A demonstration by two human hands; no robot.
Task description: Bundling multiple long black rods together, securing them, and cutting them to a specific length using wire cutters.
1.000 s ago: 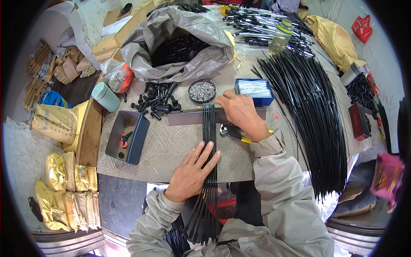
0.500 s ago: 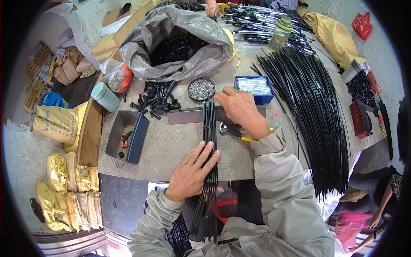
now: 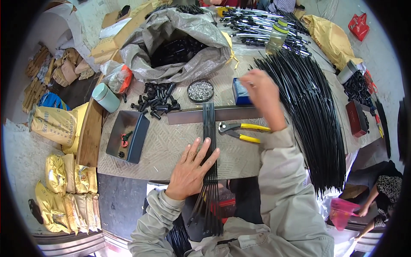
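Note:
My left hand (image 3: 192, 169) lies open, its fingers spread flat over a narrow row of thin black rods (image 3: 209, 128). These cross a low metal bar (image 3: 237, 114) and hang down past the table's near edge. My right hand (image 3: 263, 92) is raised over the right part of a blue box (image 3: 242, 98) of thin white sticks. Its fingers are drawn together, and whatever they hold is too small to make out. Yellow-handled pincers (image 3: 239, 132) rest between my hands. Beyond the rods' far ends sits a round dish (image 3: 200, 91) of small shiny metal pieces.
At the left are a grey tray (image 3: 136, 147), loose black bolt-shaped parts (image 3: 159, 96) and a pale green cup (image 3: 105, 97). A grey sack (image 3: 171, 70) of black parts stands behind. A large pile of black rods (image 3: 314, 124) and a bottle (image 3: 277, 36) are at the right.
My right hand has moved up and right from the rods' far ends to the blue box, uncovering the pincers. My left hand stays put. A person's hand at the far edge has gone.

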